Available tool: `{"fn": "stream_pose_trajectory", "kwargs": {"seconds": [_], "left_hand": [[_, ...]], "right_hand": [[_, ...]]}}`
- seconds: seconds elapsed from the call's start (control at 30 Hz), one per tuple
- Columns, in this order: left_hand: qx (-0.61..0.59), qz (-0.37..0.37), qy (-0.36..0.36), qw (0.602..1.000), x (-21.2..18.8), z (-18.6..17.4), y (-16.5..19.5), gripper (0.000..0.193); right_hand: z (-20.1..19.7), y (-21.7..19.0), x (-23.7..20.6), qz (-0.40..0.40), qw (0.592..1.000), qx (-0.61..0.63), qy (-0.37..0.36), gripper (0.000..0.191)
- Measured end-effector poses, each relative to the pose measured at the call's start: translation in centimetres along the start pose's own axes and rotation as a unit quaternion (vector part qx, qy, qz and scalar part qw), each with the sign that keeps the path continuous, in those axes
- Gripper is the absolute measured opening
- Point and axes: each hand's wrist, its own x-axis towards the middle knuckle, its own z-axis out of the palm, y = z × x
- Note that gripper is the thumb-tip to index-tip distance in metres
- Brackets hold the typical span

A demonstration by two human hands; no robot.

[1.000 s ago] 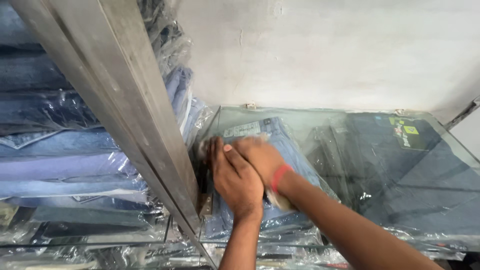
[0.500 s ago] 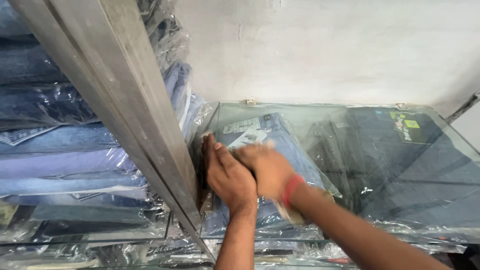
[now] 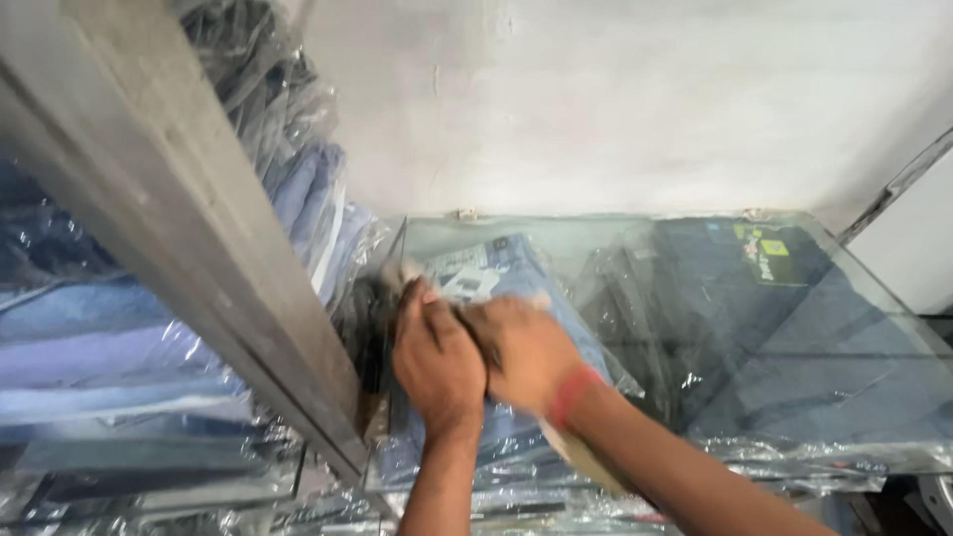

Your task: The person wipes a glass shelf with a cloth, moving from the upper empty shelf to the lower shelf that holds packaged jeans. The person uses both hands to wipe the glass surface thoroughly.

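From the head camera I look down at both hands meeting on a glass shelf (image 3: 844,298). My left hand (image 3: 437,362) lies palm down on a packet of light blue jeans (image 3: 516,278) wrapped in clear plastic, its fingers (image 3: 409,298) curled forward over the packet's left end, close to the metal upright (image 3: 179,248). My right hand (image 3: 526,357) comes in from the lower right with a red band (image 3: 574,394) at the wrist; it is blurred, and it presses on the same packet just beside the left hand, touching it. I cannot tell whether either hand's fingers are closed around the packet or only pressing flat on it.

The packet lies at the left end of the shelf, hard against the upright, with a pale paper tag (image 3: 462,278) showing at its far end. To its right, on the same shelf, lie darker jeans in plastic (image 3: 774,318), one with a green and yellow label (image 3: 759,253) near the back wall (image 3: 645,109).

What crowds the hands is the grey upright, slanting across the left of the view and hiding much of the shelf's left edge. Beyond it, stacked blue jeans in wrappers (image 3: 109,357) fill the neighbouring bay, and more wrapped garments (image 3: 288,119) hang or pile above. Crumpled clear plastic (image 3: 774,462) runs along the front edge below my forearms.
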Motion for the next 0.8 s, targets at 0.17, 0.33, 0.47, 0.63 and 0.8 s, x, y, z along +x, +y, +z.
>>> {"fn": "stream_pose_trajectory", "kwargs": {"seconds": [0.17,0.33,0.47,0.63,0.8], "left_hand": [[0.032,-0.042,-0.039,0.998,-0.2,-0.4,0.5,0.043],[0.109,-0.008,-0.09,0.99,-0.3,1.0,0.5,0.043],[0.236,0.071,-0.196,0.949,-0.2,2.0,0.7,0.046],[0.284,-0.047,-0.26,0.921,0.2,3.1,2.6,0.051],[0.36,-0.024,-0.274,0.891,-2.6,7.7,4.5,0.058]], "right_hand": [[-5.8,7.9,-3.3,0.245,0.966,-0.073,-0.047,0.037],[-6.7,10.9,-2.1,0.324,0.918,-0.22,0.064,0.032],[-2.2,5.9,-1.1,0.143,0.985,-0.095,0.004,0.035],[-2.9,4.2,-1.9,0.032,0.994,-0.097,0.028,0.037],[-8.3,10.0,-0.7,0.332,0.93,-0.147,0.049,0.034]]}}
